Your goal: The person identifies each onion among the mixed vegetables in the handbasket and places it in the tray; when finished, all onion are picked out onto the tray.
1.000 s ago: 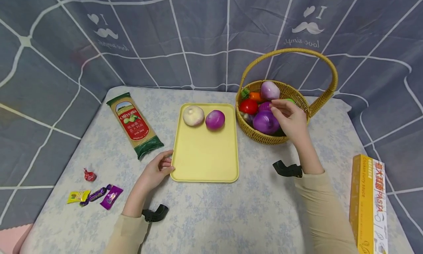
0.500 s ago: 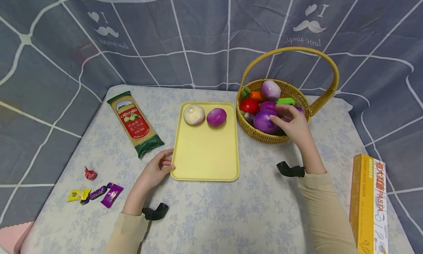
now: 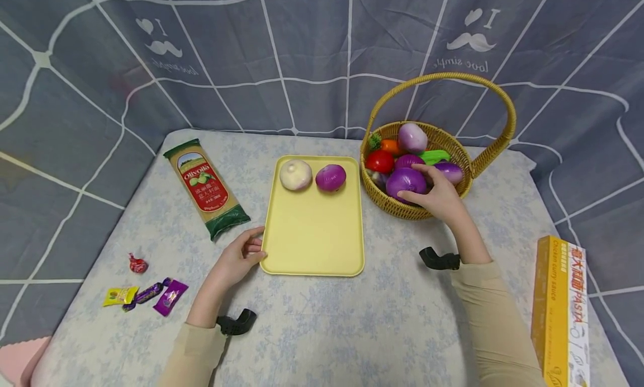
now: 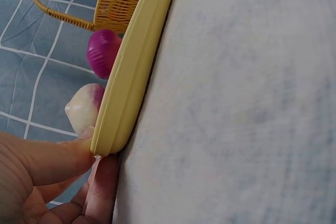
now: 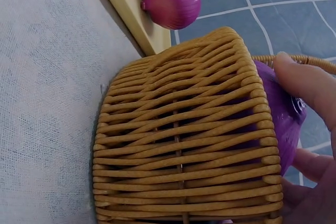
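My left hand [image 3: 238, 259] pinches the left edge of a yellow tray [image 3: 312, 241], thumb above and fingers below at the rim in the left wrist view. A white-and-purple turnip [image 3: 295, 175] and a magenta onion [image 3: 330, 178] lie at the tray's far end. My right hand [image 3: 440, 196] reaches over the front rim of a wicker basket [image 3: 397, 209]. Its thumb and fingers span a large round purple onion [image 3: 402, 183] that still sits inside. The right wrist view shows the thumb [image 5: 299, 80] against it; the basket wall hides its lower part.
Around that onion lie a tomato [image 3: 379, 161], carrot [image 3: 390, 147], pale purple turnip [image 3: 412, 137], green vegetable [image 3: 435, 156] and eggplant [image 3: 450, 172]. A tall handle [image 3: 443, 75] arches over the basket. Left are a pasta packet [image 3: 204, 188] and candies [image 3: 170, 298]; right, a pasta box [image 3: 559, 311].
My right hand has moved down and closed around the large purple onion, uncovering the green vegetable and eggplant. The left hand and the tray stay where they were.
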{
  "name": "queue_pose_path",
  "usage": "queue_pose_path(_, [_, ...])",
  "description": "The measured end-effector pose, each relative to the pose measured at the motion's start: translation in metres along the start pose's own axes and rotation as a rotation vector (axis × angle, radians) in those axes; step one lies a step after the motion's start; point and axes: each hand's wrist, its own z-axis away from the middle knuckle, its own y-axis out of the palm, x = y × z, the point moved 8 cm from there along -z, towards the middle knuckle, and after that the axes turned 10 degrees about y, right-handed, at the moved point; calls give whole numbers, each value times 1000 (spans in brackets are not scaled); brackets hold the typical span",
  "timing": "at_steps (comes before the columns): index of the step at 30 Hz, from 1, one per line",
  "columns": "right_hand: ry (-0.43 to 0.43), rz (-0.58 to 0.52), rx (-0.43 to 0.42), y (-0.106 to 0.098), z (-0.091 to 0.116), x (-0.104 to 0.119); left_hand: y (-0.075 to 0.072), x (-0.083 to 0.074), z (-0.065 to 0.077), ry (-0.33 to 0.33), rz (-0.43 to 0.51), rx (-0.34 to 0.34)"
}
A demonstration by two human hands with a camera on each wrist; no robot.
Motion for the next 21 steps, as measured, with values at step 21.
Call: queue_pose_path(21, [-43,-180,-70,-8,15,19,-1,3,-1,30,-3,2])
